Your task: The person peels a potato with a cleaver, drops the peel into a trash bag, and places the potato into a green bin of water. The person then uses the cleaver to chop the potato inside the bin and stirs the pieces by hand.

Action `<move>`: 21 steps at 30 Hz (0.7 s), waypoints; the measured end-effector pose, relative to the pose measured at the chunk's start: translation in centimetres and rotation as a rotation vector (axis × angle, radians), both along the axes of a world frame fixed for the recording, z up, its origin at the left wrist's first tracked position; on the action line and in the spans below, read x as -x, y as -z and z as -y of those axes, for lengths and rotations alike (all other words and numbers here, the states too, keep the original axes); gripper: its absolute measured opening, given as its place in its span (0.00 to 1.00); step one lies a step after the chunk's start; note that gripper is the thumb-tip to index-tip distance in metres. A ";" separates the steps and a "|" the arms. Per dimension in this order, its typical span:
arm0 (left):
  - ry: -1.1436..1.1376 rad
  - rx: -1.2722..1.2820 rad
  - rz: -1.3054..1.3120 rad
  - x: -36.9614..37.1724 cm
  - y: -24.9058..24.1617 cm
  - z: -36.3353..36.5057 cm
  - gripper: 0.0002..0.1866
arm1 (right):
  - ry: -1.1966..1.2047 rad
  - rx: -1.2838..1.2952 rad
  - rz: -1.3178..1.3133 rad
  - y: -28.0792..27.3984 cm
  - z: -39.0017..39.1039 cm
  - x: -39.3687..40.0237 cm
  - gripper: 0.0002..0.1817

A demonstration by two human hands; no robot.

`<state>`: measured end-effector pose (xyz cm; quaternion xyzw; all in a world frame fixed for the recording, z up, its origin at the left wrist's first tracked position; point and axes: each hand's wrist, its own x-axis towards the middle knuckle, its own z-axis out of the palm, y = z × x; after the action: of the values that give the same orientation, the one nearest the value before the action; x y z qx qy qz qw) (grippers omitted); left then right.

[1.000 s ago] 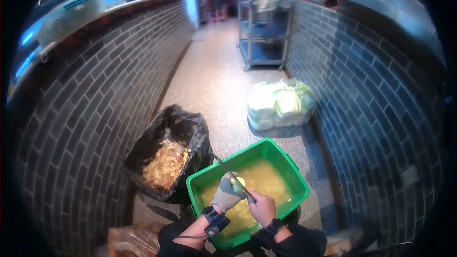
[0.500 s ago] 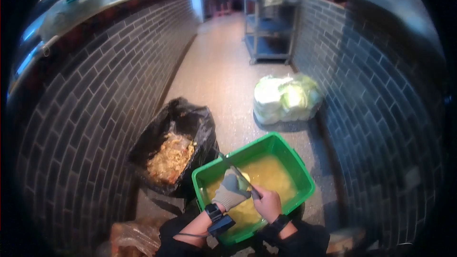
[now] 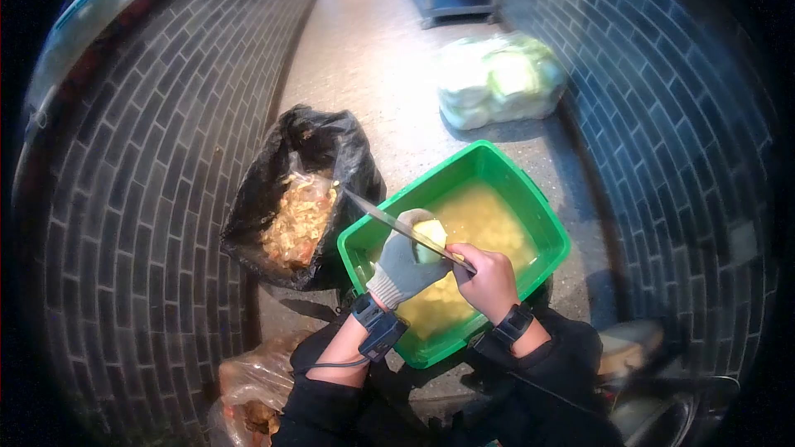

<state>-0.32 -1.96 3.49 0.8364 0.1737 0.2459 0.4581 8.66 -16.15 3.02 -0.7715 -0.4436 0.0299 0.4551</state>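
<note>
1. Held above the green tub (image 3: 481, 161): 1 pale yellow vegetable (image 3: 431, 229), rounded and partly hidden behind a blade.
2. Beneath and around it, the gloved left hand (image 3: 406, 263), fingers curled partway closed, gripping.
3. Slanting across in front, a long knife (image 3: 389, 219), tip towards the black bag; contact with the vegetable hard to tell.
4. Wrapped tightly round the knife's handle, the bare right hand (image 3: 487, 278).
5. Below the 2 hands, inside the tub, cloudy yellowish liquid (image 3: 489, 228) over pale lumps.
6. Just left of the tub, the black bag (image 3: 358, 145), gaping, with scraps (image 3: 300, 222) inside.
7. Farther ahead on the floor (image 3: 373, 62), bagged pale-green produce (image 3: 501, 87), then a wheeled cart (image 3: 455, 8).
8. Along both sides, 2 brick-patterned walls (image 3: 166, 132).
</note>
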 end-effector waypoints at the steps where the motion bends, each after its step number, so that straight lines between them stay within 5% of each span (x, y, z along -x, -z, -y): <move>1: 0.018 0.016 0.088 -0.1 -0.3 0.2 0.36 | -0.007 0.027 -0.001 -0.2 0.2 -0.1 0.11; 6: 0.064 0.080 0.129 -0.1 1.1 -0.2 0.29 | -0.031 0.092 -0.019 -0.5 0.8 -0.6 0.10; 7: 0.077 -0.061 0.152 -0.1 0.7 -0.5 0.29 | -0.037 0.013 -0.013 0.0 0.7 -0.8 0.08; 9: 0.091 0.367 -0.155 0.6 -1.3 -0.4 0.27 | -0.097 0.002 -0.089 0.2 0.8 -1.0 0.08; 11: 0.149 0.576 -0.189 0.7 -2.7 -0.6 0.25 | -0.125 0.034 -0.106 0.4 1.2 -1.2 0.08; 21: -0.016 0.651 -0.026 0.3 0.9 1.4 0.23 | -0.057 0.103 -0.020 1.4 0.7 -0.8 0.08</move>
<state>-0.58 -3.34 2.59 0.6475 0.2559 0.1703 0.6973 9.47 -16.88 1.64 -0.7805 -0.4589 0.0735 0.4181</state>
